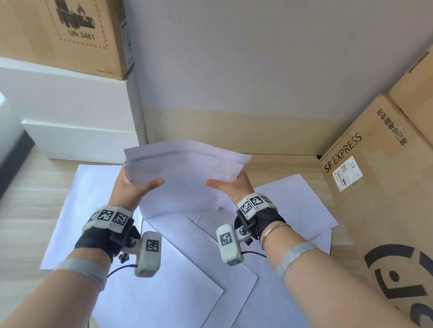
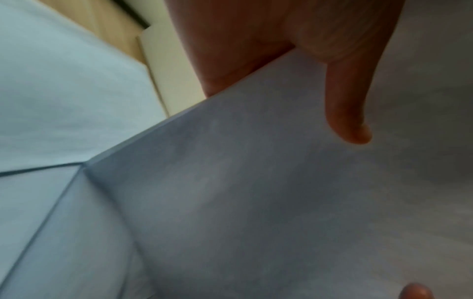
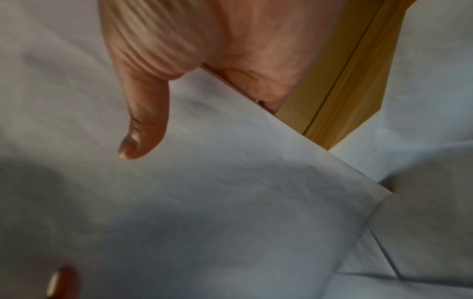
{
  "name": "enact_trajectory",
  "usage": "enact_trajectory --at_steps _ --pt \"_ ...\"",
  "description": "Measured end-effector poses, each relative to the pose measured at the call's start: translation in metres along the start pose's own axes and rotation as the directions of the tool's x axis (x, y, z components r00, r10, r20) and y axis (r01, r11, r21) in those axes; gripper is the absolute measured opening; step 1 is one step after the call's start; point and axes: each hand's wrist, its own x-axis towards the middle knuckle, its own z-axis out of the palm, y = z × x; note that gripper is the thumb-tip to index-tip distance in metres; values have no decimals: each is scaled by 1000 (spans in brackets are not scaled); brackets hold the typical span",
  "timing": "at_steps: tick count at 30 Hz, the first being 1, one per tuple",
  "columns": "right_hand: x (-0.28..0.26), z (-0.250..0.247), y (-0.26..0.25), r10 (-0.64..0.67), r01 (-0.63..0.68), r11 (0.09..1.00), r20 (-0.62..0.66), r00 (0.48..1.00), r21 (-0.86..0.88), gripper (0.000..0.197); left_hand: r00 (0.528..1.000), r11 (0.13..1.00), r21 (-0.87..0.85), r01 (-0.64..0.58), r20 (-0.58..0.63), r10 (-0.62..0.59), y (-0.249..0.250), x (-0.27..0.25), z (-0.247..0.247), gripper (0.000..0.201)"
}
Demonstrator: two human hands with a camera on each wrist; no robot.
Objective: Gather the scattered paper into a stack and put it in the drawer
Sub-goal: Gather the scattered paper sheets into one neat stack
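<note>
Paper is what you are holding up off the floor: a thin bundle of white sheets (image 1: 183,173), lifted clear of the loose white sheets (image 1: 156,302) that are lying fanned and overlapping on the pale wood-grain floor (image 1: 17,259). You are pinching the bundle from both sides, your left hand (image 1: 130,185) on its left edge with the thumb lying across the top face, your right hand (image 1: 229,186) on the right edge the same way; the fingers are tucked beneath the paper, and both wrist views are showing a thumb pressing down on the sheet. Gripping opposite edges like this is probably letting you square the sheets up before you are adding more, since the top corners are sitting slightly out of line.

The bundle is hanging between your hands, above the middle of the scattered sheets and near the beige skirting of the white wall (image 1: 277,47). A brown cardboard box printed SF EXPRESS (image 1: 383,198) is standing just to your right, and stacked white boxes (image 1: 71,105) to your left. No drawer is showing in any view, so most of the gathering looks to be ahead of you.
</note>
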Motion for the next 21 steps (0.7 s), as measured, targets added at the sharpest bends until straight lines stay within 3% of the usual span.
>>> enact_trajectory --at_steps 1,4,7,9,12,16,19,21 --pt "0 4 7 64 -64 997 -8 998 -34 32 999 999 -16 49 -10 -49 -10 1 1 81" --pt "1 13 26 231 -233 966 -39 972 -114 67 984 985 18 173 -49 -172 -36 1 3 51" --pt "4 19 41 253 -262 951 -77 964 -165 79 974 957 207 205 -144 -177 -42 5 4 29" --pt "4 19 34 196 -213 966 -124 973 -148 62 976 920 349 181 -179 -124 -38 9 8 34" --pt "10 16 11 118 -132 985 -128 985 -109 31 984 909 402 112 -171 -45 -25 15 10 30" --pt "19 26 -4 51 -72 968 -94 994 -241 30 987 945 304 120 -140 -80 -15 14 1 5" --pt "17 34 -5 81 -78 936 -6 997 -342 33 965 956 187 226 -181 -192 -28 8 -13 8" --pt "11 42 1 117 -85 919 59 991 -384 35 939 946 137 293 -226 -258 -43 -1 -24 22"
